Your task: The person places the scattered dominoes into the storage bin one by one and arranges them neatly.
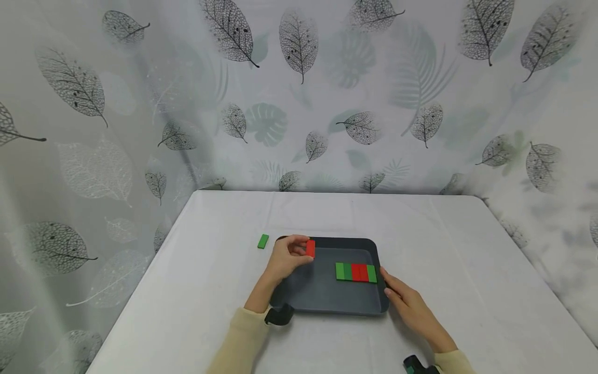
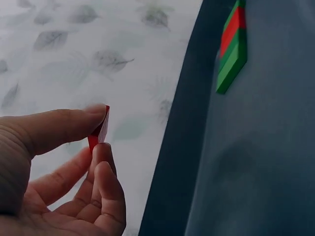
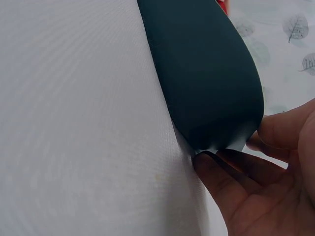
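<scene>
In the head view my left hand (image 1: 283,258) pinches a small red rectangular tile (image 1: 310,248) between thumb and fingertips, above the left part of a dark grey tray (image 1: 308,306). Close up, the left wrist view has the red tile (image 2: 100,130) seen nearly edge-on, its inner face pale. My right hand (image 1: 413,306) grips the tray's right side, fingers against the wall (image 3: 211,73) in the right wrist view. Inside the tray, toward its right wall, green and red tiles (image 1: 356,272) lie side by side in a row, touching each other.
A single green tile (image 1: 263,241) lies on the white table (image 1: 196,291), left of the tray. Leaf-patterned curtains (image 1: 299,104) stand behind and at both sides of the table. Each wrist wears a black device (image 1: 279,315).
</scene>
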Available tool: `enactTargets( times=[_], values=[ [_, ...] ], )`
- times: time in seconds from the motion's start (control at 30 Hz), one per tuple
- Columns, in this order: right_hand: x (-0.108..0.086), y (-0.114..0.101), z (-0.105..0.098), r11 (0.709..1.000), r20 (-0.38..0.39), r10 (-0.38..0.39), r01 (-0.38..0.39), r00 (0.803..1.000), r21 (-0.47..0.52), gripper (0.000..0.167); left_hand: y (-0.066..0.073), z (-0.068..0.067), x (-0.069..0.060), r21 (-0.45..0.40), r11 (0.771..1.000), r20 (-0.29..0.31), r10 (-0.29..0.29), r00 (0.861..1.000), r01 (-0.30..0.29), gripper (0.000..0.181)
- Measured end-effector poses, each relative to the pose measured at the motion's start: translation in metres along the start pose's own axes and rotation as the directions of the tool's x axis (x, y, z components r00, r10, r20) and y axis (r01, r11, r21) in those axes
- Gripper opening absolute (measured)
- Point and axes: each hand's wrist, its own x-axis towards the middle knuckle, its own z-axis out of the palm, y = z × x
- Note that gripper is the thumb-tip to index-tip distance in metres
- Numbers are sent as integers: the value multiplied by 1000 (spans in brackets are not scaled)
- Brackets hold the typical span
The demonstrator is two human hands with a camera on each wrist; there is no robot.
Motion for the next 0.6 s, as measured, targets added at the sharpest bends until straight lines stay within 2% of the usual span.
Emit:
enactTargets(
  times=[0.27,0.6],
  values=[
    [0,-3,-1,1000,-4,7,-7,1000,-6,47,-3,33,-1,101,995,17,-13,1000,11,46],
    [0,-2,-1,999,14,43,-43,999,-6,47,-15,52,2,173,982,-45,-64,997,70,45]
  ],
)
